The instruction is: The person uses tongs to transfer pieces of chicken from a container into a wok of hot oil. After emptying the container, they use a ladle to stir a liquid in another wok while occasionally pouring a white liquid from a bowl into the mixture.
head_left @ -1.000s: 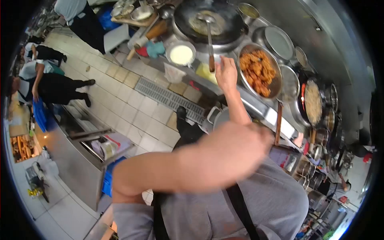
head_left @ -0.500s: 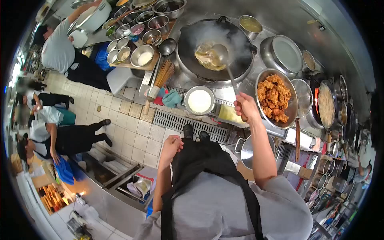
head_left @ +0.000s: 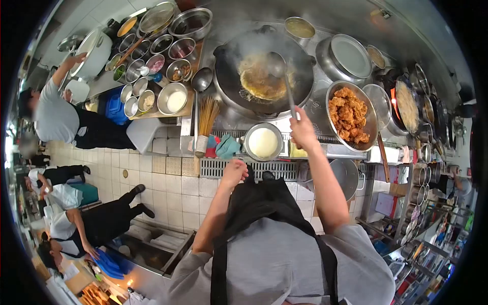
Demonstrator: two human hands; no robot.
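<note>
My right hand [head_left: 303,129] grips the handle of a long metal ladle [head_left: 284,81] whose bowl rests in the steaming black wok [head_left: 264,71], over a yellow-brown sauce. My left hand [head_left: 234,170] hovers with loosely curled fingers near the counter's front edge, just below a round bowl of white liquid [head_left: 263,141]; it holds nothing. A big metal bowl of fried chicken pieces [head_left: 349,114] sits right of the wok.
Several small steel bowls of ingredients [head_left: 152,56] stand left of the wok, with a bamboo brush [head_left: 206,119] and a teal cloth [head_left: 226,146]. Lidded pots line the right. Other workers in grey shirts stand at left on the tiled floor.
My right hand has pushed the ladle further into the wok. My left arm came down from in front of the camera and now reaches toward the counter edge. The view has swung.
</note>
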